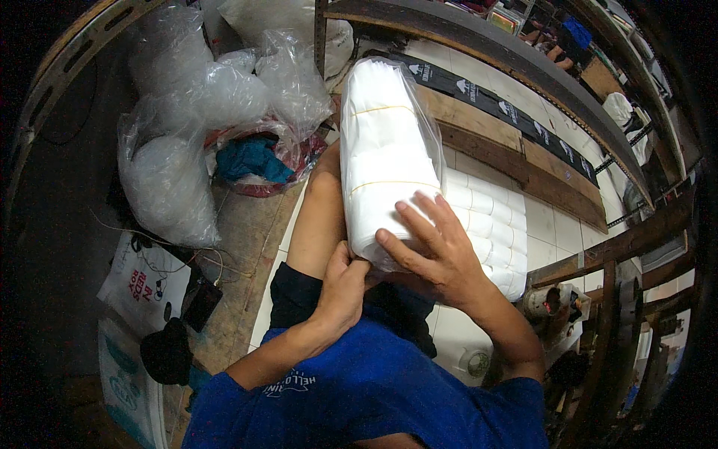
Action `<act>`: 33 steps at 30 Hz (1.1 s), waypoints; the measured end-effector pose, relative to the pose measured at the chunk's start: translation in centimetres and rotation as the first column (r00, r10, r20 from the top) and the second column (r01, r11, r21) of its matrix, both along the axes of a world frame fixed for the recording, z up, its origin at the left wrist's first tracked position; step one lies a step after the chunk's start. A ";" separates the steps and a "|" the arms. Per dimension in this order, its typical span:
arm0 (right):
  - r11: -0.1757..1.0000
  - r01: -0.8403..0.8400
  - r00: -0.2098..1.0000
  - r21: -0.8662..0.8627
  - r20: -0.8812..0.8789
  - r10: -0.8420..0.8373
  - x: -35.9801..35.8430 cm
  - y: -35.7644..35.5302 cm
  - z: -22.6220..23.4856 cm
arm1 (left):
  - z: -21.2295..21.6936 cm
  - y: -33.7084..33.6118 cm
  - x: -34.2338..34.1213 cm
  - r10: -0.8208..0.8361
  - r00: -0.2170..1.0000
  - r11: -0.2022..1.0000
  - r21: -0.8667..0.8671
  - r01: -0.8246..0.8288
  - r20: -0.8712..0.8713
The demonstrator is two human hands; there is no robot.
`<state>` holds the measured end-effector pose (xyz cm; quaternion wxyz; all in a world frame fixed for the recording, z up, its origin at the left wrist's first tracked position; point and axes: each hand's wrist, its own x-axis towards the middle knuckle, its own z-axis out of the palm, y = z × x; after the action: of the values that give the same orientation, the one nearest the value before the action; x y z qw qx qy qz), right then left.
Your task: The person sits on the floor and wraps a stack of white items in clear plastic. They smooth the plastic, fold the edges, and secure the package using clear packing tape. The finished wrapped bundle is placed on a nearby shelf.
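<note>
Where the frame's upper middle meets its centre, a white bundle (389, 153) with two yellow rubber bands (396, 182) around it lies lengthwise inside a clear bag (431, 127), its rounded near end toward the hands. At the lower left of that end, the left hand (340, 288) has its fingers curled closed on the bag's edge; their tips are partly hidden. The right hand (443, 251) reaches over from the lower right, its fingers spread apart and resting on the bundle's near end without closing around it; the bundle lies beneath them. Just right of the centre, more white bundles (493, 228) sit in rows on the tiled floor (550, 224). Beyond them, a wooden plank (516, 153) slants across the upper right. Stuffed clear plastic sacks (176, 179) fill the upper left, beside a teal cloth (254, 159). A black cap (166, 352) is at lower left.
</note>
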<state>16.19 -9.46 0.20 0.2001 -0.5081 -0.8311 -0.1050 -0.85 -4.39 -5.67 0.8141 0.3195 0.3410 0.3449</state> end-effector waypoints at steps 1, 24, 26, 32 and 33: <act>0.998 0.004 1.000 -0.061 0.000 -0.004 -0.2 -0.3 0.3 | 0.4 0.1 0.0 -0.010 1.000 1.000 -0.017 0.010 0.016; 0.982 0.187 0.982 -0.013 0.022 -0.187 -1.8 2.6 1.3 | 1.6 -3.3 -0.4 -0.034 0.990 0.998 -0.049 0.041 0.137; 0.979 0.193 0.980 -0.060 -0.028 -0.195 -1.6 2.6 1.7 | 2.2 -3.1 -0.4 -0.056 0.990 0.998 0.007 0.056 0.131; 0.953 -0.199 0.762 -0.227 -0.648 0.004 2.1 3.0 1.9 | 5.3 -2.0 -1.6 -0.019 0.983 1.000 0.006 0.018 0.183; 0.965 -0.154 0.725 -0.212 -0.688 -0.035 3.0 2.6 2.0 | 5.7 -1.6 -1.8 -0.020 0.984 1.000 -0.020 0.023 0.176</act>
<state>19.23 -6.88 2.15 0.4295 -0.5049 -0.7204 0.2042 -2.61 -5.99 0.00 0.8481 0.2825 0.2681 0.3592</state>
